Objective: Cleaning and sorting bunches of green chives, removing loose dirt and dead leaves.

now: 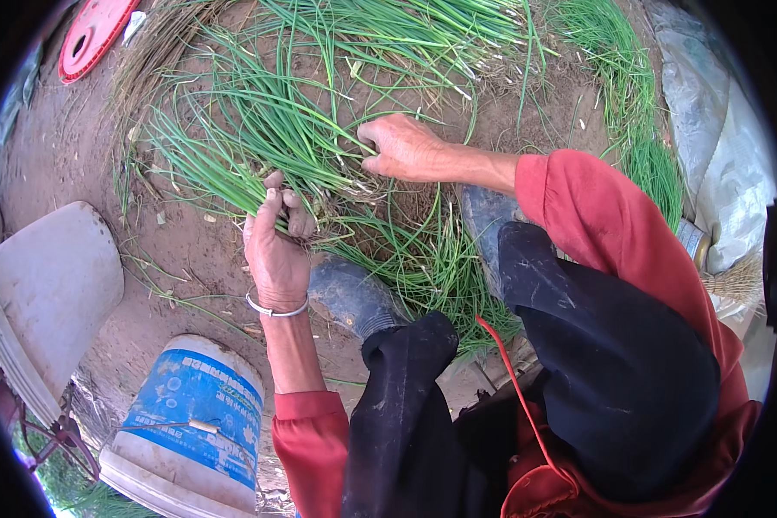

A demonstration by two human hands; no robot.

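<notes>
My left hand [278, 239], with a metal bangle at the wrist, is closed round the root ends of a small bunch of green onions [210, 171]. The leaves of that bunch point up and left. To its right, my right hand [405, 147] pinches green stalks between thumb and fingers, beside a loose pile of green onions [278, 123] lying on the soil. Loose green leaves [437, 265] are heaped between my two boots. Another large pile of green onions [414, 32] lies at the top, its white root ends towards the right.
A blue and white plastic bucket [197, 414] bearing writing stands at the lower left, with a pale plastic container [58, 291] above it. A red plastic lid [97, 35] lies at the upper left. Along the right are more greens [647, 149], white sheeting [725, 142] and a straw broom [735, 281].
</notes>
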